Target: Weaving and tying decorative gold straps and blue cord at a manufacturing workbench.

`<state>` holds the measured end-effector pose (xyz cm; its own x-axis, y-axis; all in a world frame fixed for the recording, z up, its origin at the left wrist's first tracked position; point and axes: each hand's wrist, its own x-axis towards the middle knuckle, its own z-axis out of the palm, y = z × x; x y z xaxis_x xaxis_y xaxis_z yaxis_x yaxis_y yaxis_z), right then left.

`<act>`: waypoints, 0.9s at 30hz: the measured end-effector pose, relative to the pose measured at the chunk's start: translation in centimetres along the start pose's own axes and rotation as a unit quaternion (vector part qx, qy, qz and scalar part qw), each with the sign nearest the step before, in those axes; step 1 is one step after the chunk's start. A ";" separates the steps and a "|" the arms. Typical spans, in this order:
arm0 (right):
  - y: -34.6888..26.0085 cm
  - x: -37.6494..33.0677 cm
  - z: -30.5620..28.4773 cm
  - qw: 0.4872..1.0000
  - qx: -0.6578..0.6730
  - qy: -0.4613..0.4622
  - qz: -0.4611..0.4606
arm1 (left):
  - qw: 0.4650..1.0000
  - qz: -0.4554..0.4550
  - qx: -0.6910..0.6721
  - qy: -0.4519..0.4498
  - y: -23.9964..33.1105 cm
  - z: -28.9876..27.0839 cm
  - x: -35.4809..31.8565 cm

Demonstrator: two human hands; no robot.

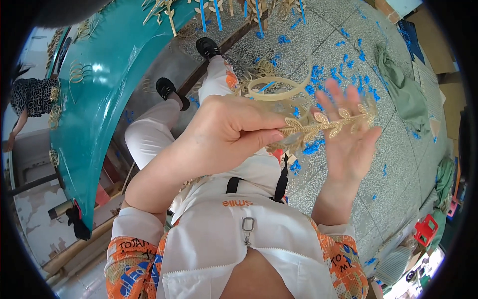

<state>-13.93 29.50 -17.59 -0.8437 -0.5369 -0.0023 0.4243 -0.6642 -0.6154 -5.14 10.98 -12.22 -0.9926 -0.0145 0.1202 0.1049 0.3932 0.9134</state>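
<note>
My left hand (231, 129) pinches a gold leaf trim (323, 125) between thumb and forefinger in front of my body. Sideways from that pinch the trim runs toward my right hand (346, 144), its far end smeared by motion. The right palm is turned up with its slightly blurred fingers spread, and the trim passes across in front of it. Just beyond the left hand is a looped, pale gold band (279, 94); I cannot tell whether it joins the trim. More gold leaves show beneath the left fingers, partly hidden.
On the left stands a table with a shiny green cover (74, 149), gold coils on it. Gold pieces and blue strips (217, 16) hang at the top. Blue scraps (318, 74) litter the speckled floor. A green cloth (401, 89) and a red plastic stool (425, 230) are at right.
</note>
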 end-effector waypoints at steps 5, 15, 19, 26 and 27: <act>-0.6 1.5 0.5 0.968 -0.202 -0.023 -0.148 | 0.996 -0.031 -0.081 -0.029 0.4 -0.3 -0.3; 0.2 2.6 0.9 0.984 -0.130 -0.060 -0.106 | 0.988 0.038 -0.128 -0.083 0.4 -0.9 0.0; 0.1 2.2 1.8 0.991 -0.118 -0.030 -0.049 | 0.980 0.083 -0.136 -0.115 0.0 -1.0 0.5; -1.0 1.9 2.0 0.992 -0.092 -0.070 0.057 | 0.962 0.133 -0.158 -0.180 -1.6 -1.3 1.5; -1.1 1.8 2.2 0.994 -0.059 -0.069 0.065 | 0.959 0.121 -0.175 -0.188 -1.7 -1.4 1.7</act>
<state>-15.18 28.10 -15.14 -0.7279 -0.6855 0.0160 0.4776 -0.5236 -0.7056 -6.88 9.02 -13.06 -0.8813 0.3965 0.2571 0.2841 0.0096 0.9588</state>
